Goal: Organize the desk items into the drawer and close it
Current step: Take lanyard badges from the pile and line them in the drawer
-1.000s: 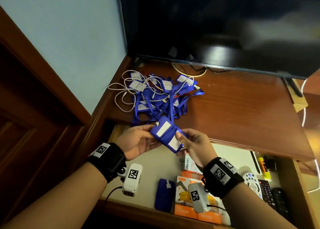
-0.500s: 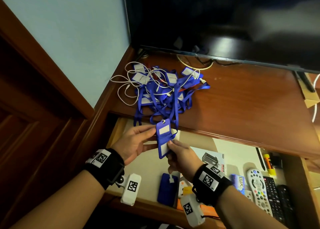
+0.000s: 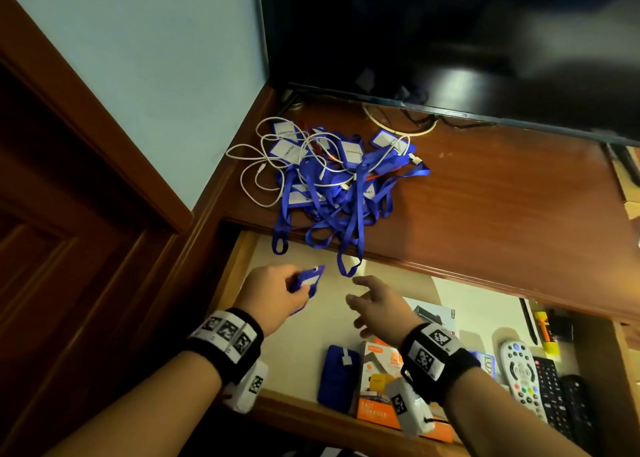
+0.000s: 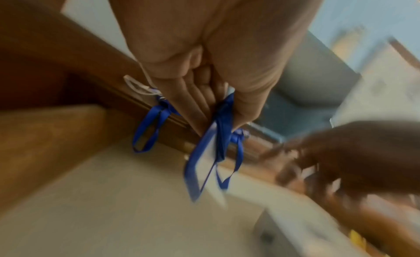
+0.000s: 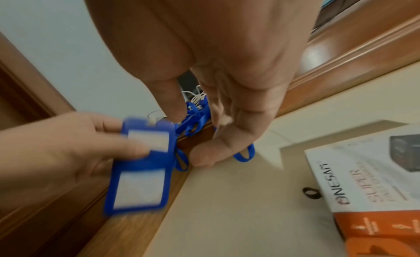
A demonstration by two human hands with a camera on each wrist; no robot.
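Dim warm indoor light, edges bowed by the wide lens, both wrist views smeared with motion blur.

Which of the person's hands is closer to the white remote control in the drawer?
The right hand. It hovers over the open drawer, left of and beyond the white remote. The left hand is farther left, holding a blue badge holder.
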